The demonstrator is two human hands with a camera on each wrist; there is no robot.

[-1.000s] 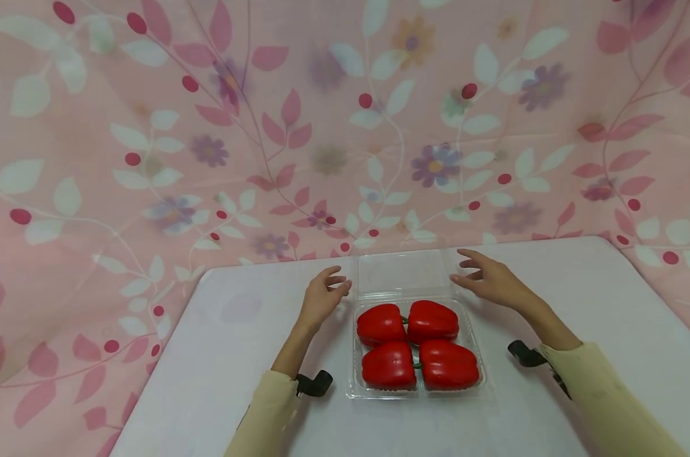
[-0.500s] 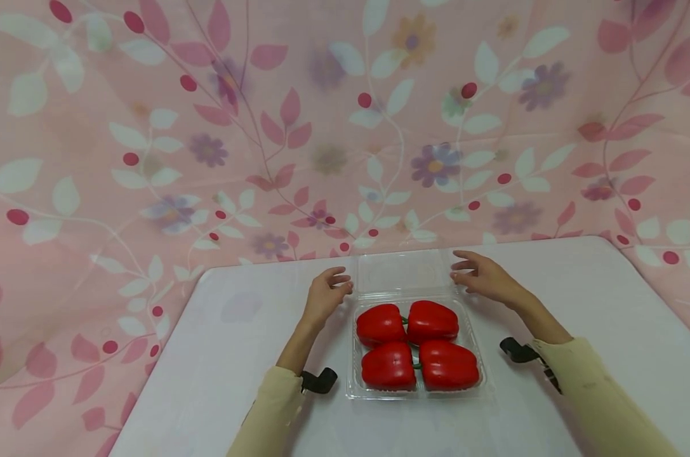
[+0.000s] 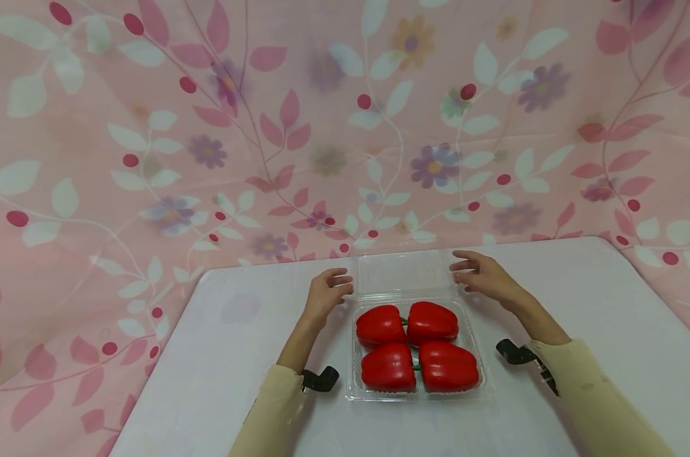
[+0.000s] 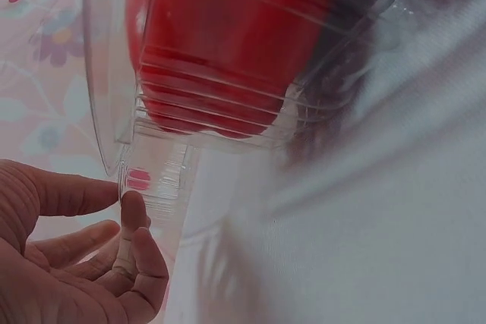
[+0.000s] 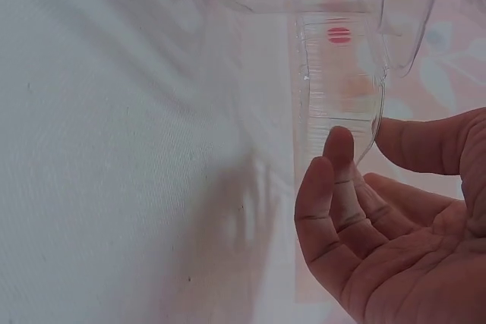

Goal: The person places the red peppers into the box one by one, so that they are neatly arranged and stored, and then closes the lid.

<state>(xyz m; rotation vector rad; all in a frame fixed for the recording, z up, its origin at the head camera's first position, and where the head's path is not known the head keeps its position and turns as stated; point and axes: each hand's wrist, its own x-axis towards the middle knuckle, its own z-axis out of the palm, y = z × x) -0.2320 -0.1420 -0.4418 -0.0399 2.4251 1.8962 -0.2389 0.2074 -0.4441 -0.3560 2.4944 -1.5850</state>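
Several red bell peppers [image 3: 447, 366] with green stems lie on their sides in a clear plastic clamshell container [image 3: 413, 397]. Its lid [image 3: 403, 274] is folded back, away from the person. At the lid's left edge is my left hand [image 3: 326, 295]; in the left wrist view the thumb and a fingertip pinch that edge. On the opposite edge, my right hand [image 3: 486, 277] holds the lid between thumb and fingers [image 5: 339, 146], as the right wrist view shows. In the head view the contact is too small to make out.
The container stands on a white-covered table [image 3: 219, 374]. Right behind the table hangs a pink floral cloth [image 3: 345, 127]. Black wrist cameras [image 3: 320, 379] jut inward from both sleeves, beside the container's sides.
My right hand has shifted slightly left and its fingers have drawn together at the lid's edge. The left hand has moved slightly right. The peppers and container look unmoved.
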